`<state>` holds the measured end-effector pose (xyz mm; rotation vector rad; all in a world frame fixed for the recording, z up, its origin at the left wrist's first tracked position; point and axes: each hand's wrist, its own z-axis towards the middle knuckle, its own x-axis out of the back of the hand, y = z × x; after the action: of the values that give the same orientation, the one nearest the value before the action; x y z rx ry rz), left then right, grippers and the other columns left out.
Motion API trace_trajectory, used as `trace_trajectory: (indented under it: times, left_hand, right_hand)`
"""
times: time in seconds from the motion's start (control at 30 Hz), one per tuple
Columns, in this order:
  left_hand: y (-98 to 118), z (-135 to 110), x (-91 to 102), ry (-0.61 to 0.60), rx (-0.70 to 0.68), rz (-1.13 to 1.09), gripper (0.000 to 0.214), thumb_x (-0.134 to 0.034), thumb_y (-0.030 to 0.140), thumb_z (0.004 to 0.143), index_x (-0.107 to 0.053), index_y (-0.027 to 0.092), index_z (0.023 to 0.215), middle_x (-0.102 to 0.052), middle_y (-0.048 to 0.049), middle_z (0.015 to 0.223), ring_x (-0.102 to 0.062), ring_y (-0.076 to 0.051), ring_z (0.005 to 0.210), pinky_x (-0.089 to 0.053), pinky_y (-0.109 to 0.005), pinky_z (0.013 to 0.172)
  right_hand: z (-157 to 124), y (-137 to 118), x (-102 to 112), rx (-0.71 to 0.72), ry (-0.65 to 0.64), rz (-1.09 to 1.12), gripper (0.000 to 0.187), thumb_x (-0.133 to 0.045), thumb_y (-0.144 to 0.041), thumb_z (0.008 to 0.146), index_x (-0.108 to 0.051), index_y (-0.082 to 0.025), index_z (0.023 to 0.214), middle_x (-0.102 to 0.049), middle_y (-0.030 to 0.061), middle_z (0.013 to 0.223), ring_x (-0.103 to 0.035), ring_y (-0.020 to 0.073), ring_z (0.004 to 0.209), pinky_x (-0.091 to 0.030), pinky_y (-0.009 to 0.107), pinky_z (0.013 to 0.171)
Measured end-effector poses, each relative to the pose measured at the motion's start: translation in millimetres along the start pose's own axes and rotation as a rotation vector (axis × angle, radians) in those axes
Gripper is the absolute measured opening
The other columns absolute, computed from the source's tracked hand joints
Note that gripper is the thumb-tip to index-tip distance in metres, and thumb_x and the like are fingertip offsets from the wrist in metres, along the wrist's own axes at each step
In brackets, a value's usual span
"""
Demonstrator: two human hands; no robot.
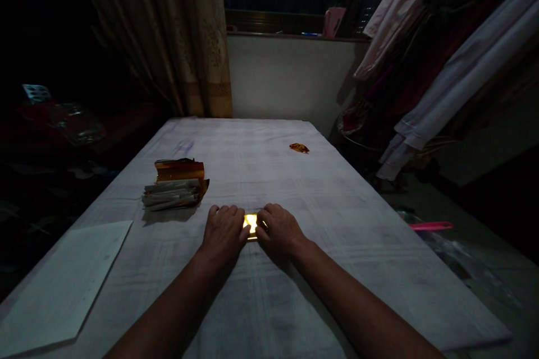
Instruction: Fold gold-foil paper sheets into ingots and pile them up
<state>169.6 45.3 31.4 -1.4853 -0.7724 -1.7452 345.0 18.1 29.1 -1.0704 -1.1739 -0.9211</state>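
Both of my hands rest on the table near its middle front, knuckles up, side by side. My left hand (225, 231) and my right hand (280, 230) have their fingers curled down and pressed onto a small shiny gold sheet (251, 224) that lies flat between them. Only a bright strip of the sheet shows between the hands; the rest is hidden under the fingers. A stack of gold-and-white sheets (176, 185) lies to the left of my left hand, a hand's width away.
A pale checked cloth covers the table (337, 219). A small crumpled gold piece (298, 148) lies far right. A white paper sheet (63, 286) sits at the front left corner. Curtain, window sill and hanging clothes stand beyond; a pink object (430, 226) lies on the floor right.
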Motion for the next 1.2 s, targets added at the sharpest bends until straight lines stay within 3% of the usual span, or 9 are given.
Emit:
trace_trajectory:
  times: [0.2,0.47,0.73,0.97,1.1,1.2]
  left_hand:
    - [3,-9,-3.9,0.019,0.010,0.002,0.019,-0.059,0.033,0.092,-0.065,0.017,0.101,-0.068,-0.0112,0.100,-0.061,-0.031,0.099,-0.034,-0.048,0.096]
    - [2,-18,-9.6,0.074,0.007,-0.036,0.024,-0.062,0.030,0.090,-0.064,0.017,0.110,-0.068,-0.0123,0.109,-0.060,-0.031,0.105,-0.035,-0.049,0.098]
    - [0,-23,-8.2,0.047,0.040,-0.148,0.034,-0.065,0.032,0.085,-0.062,0.018,0.117,-0.067,-0.0131,0.122,-0.058,-0.033,0.117,-0.032,-0.052,0.103]
    - [0,-24,0.9,-0.004,0.063,-0.167,0.035,-0.063,0.031,0.086,-0.061,0.019,0.119,-0.066,-0.0132,0.125,-0.057,-0.031,0.117,-0.031,-0.050,0.104]
    - [12,-16,4.5,-0.034,0.112,-0.113,0.034,-0.062,0.040,0.087,-0.063,0.018,0.113,-0.067,-0.0139,0.115,-0.058,-0.032,0.111,-0.032,-0.050,0.100]
    - [27,-9,1.8,-0.044,0.217,-0.032,0.045,-0.060,0.052,0.089,-0.064,0.013,0.112,-0.067,-0.0189,0.111,-0.057,-0.037,0.108,-0.032,-0.054,0.099]
  right_hand:
    - [-10,0,-16,-0.004,0.126,0.050,0.018,-0.068,-0.034,0.089,-0.067,-0.018,0.096,-0.065,0.0087,0.101,-0.055,0.0234,0.093,-0.039,0.034,0.078]
    - [-16,-2,-19,0.004,0.198,0.133,0.025,-0.073,-0.041,0.085,-0.066,-0.018,0.092,-0.065,0.0085,0.101,-0.054,0.0237,0.093,-0.037,0.035,0.079]
    - [-19,16,-29,0.055,0.162,0.305,0.023,-0.076,-0.028,0.082,-0.069,-0.021,0.102,-0.065,0.0085,0.118,-0.057,0.0252,0.107,-0.042,0.039,0.089]
    - [-14,48,-27,0.280,0.075,0.431,0.032,-0.072,-0.017,0.084,-0.071,-0.022,0.115,-0.066,0.0096,0.126,-0.060,0.0239,0.118,-0.045,0.039,0.101]
    - [-13,56,-24,0.371,0.038,0.467,0.030,-0.069,-0.018,0.088,-0.070,-0.021,0.117,-0.065,0.0105,0.130,-0.060,0.0233,0.121,-0.046,0.038,0.103]
    - [-13,57,-26,0.374,0.076,0.467,0.028,-0.068,-0.020,0.089,-0.071,-0.019,0.117,-0.066,0.0119,0.129,-0.061,0.0238,0.120,-0.046,0.039,0.103]
